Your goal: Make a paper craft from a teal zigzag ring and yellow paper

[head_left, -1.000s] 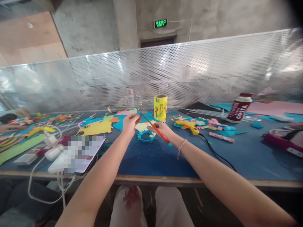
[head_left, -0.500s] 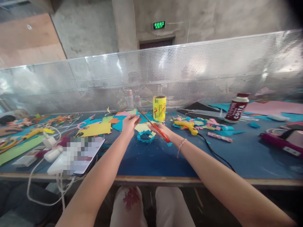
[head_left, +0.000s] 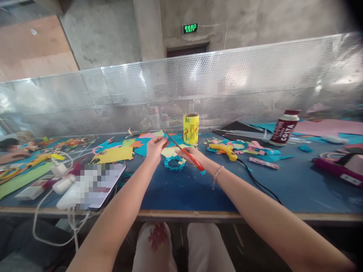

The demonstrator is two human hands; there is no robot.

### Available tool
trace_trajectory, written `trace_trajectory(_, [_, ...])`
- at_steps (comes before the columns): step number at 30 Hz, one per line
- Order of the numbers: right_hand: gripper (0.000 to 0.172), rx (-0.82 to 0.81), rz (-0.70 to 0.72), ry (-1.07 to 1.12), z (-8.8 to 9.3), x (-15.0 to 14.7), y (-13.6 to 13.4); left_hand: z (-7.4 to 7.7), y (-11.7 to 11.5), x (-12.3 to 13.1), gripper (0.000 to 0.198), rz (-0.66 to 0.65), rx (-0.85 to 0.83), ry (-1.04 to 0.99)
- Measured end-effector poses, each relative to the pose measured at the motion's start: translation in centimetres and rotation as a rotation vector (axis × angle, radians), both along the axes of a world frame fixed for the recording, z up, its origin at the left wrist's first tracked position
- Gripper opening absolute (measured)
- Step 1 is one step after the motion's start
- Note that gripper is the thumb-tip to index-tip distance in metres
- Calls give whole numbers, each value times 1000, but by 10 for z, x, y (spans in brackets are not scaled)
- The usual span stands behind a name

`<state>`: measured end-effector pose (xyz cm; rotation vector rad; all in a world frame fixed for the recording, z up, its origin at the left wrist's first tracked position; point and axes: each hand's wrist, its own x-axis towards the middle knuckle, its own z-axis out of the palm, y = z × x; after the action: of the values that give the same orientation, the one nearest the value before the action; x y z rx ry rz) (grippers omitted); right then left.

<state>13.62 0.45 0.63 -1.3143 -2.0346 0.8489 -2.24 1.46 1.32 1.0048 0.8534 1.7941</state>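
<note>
My right hand (head_left: pixel 188 153) is closed around the scissors (head_left: pixel 195 163), whose red handles point toward me. Their metal blades reach up and left, close to the fingertips of my left hand (head_left: pixel 157 146). That hand pinches what looks like a small piece of blue paper (head_left: pixel 166 134); most of it is hidden by fingers and blades. Just below both hands lies a ring of blue cut paper (head_left: pixel 173 163) on the table. Beyond the scissors a yellow printed cardboard tube (head_left: pixel 191 129) stands upright.
Coloured paper sheets (head_left: pixel 116 155) and scraps lie left of my hands. To the right are a yellow glue gun (head_left: pixel 224 150) with a black cord, a bottle (head_left: pixel 284 128) and a purple case (head_left: pixel 337 172). A tablet (head_left: pixel 106 189) and white cables sit front left. A perforated metal screen (head_left: pixel 113 102) borders the back.
Both hands stay almost in place. The scissor blades have shifted slightly, and a blue bit now shows beside my left fingertips. At far left another person's hand has moved a little.
</note>
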Motion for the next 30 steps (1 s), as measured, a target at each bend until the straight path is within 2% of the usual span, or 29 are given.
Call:
trace_trajectory(8, [52, 136, -58, -88, 3, 0, -1, 2, -2, 0, 22, -44, -5, -65])
trace_trajectory(16, [51, 70, -71, -21, 7, 0, -5, 4, -3, -1, 13, -116, -65, -160])
trace_trajectory(19, [51, 101, -100, -30, 6, 1, -1, 4, -3, -2, 13, -118, -79, -168])
trace_trajectory(25, [41, 345, -237, -379, -7, 12, 20, 0, -1, -3, 16, -115, -94, -60])
trace_trajectory(30, [26, 347, -224, -571, -20, 27, 31, -6, 0, -1, 20, -170, -102, 76])
